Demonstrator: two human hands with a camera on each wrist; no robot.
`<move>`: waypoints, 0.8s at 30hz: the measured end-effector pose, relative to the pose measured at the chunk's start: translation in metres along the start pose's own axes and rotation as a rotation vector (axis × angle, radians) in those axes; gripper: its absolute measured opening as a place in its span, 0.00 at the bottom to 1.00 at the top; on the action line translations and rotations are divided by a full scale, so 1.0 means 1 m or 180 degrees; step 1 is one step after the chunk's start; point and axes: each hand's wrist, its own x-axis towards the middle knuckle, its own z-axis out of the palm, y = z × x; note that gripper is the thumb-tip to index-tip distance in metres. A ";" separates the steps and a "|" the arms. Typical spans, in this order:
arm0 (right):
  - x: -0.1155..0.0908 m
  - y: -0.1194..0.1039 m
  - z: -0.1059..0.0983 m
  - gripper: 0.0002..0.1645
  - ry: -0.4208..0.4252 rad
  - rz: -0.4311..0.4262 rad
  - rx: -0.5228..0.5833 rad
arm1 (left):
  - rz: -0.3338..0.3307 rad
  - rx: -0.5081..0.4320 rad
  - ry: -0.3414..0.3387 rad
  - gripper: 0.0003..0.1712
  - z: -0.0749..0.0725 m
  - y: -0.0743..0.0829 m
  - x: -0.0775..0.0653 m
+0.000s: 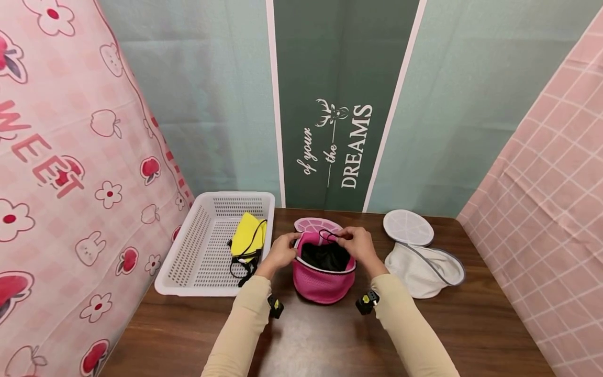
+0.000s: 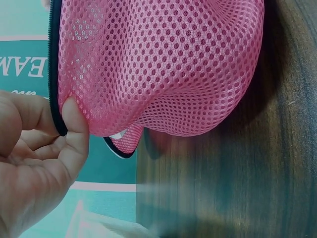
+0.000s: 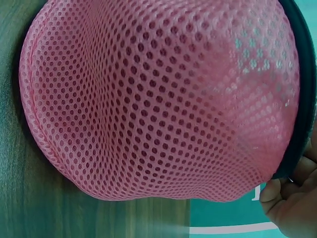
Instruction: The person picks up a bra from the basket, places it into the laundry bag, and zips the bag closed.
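Observation:
A pink mesh laundry bag [image 1: 324,287] stands on the table with its round zipped top unfastened and its lid [image 1: 316,225] folded back. My left hand [image 1: 282,250] pinches the left side of its rim; in the left wrist view, thumb and fingers close on the black zipper edge [image 2: 55,74]. Opposite, my right hand [image 1: 359,244] grips the rim's right side, partly cut off in the right wrist view. Black fabric [image 1: 325,256] lies inside the bag. A thin black cord [image 1: 326,234] loops up by my right fingertips; whether they hold it is unclear.
To the left, a white plastic basket [image 1: 188,256] holds a yellow cloth item [image 1: 247,236] and black corded pieces [image 1: 247,264]. On the right lies a white mesh bag [image 1: 414,272] with its round lid [image 1: 408,228] flipped back. Curtains hang behind the brown table [image 1: 320,340].

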 end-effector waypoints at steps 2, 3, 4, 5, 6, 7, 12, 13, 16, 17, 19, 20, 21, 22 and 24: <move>-0.001 -0.001 0.001 0.06 -0.0012 -0.0111 -0.0064 | -0.0019 -0.0002 -0.0006 0.29 0.000 0.000 0.000; -0.001 -0.002 0.001 0.06 -0.0032 -0.0186 -0.0114 | -0.0027 -0.0005 -0.0007 0.29 0.000 0.000 0.000; -0.002 -0.003 0.002 0.06 -0.0076 -0.0265 -0.0175 | -0.0036 -0.0025 -0.0008 0.29 0.000 0.000 0.000; -0.003 -0.004 0.002 0.06 -0.0144 -0.0348 -0.0242 | -0.0050 -0.0052 -0.0009 0.29 0.000 0.000 0.000; -0.004 -0.005 0.003 0.05 -0.0229 -0.0439 -0.0296 | -0.0061 -0.0096 -0.0014 0.29 0.000 0.000 0.000; -0.004 -0.006 0.004 0.05 -0.0329 -0.0529 -0.0337 | -0.0074 -0.0146 -0.0019 0.29 0.000 0.000 0.000; -0.007 -0.012 0.008 0.06 -0.0940 -0.0786 -0.0428 | -0.0137 -0.0378 -0.0057 0.29 0.002 -0.001 0.000; -0.008 -0.013 0.008 0.07 -0.1046 -0.0785 -0.0453 | -0.0147 -0.0377 -0.0057 0.29 0.002 -0.001 0.001; -0.008 -0.014 0.011 0.11 -0.1298 -0.0831 -0.0519 | -0.0142 -0.0371 -0.0062 0.29 0.003 0.000 0.001; -0.008 -0.014 0.013 0.12 -0.1379 -0.0862 -0.0524 | -0.0147 -0.0374 -0.0069 0.29 0.003 0.000 0.001; -0.008 -0.013 0.016 0.15 -0.1529 -0.0932 -0.0521 | -0.0147 -0.0376 -0.0084 0.29 0.003 0.001 0.001; -0.008 -0.013 0.017 0.16 -0.1600 -0.0972 -0.0506 | -0.0139 -0.0380 -0.0096 0.29 0.003 0.001 0.001; -0.007 -0.012 0.019 0.16 -0.1664 -0.0998 -0.0525 | -0.0139 -0.0377 -0.0108 0.30 0.003 0.001 0.001; -0.008 -0.012 0.021 0.16 -0.1736 -0.1010 -0.0518 | -0.0149 -0.0404 -0.0124 0.30 0.003 0.001 0.001; -0.008 -0.012 0.023 0.17 -0.1847 -0.1013 -0.0549 | -0.0140 -0.0402 -0.0148 0.31 0.003 0.002 0.001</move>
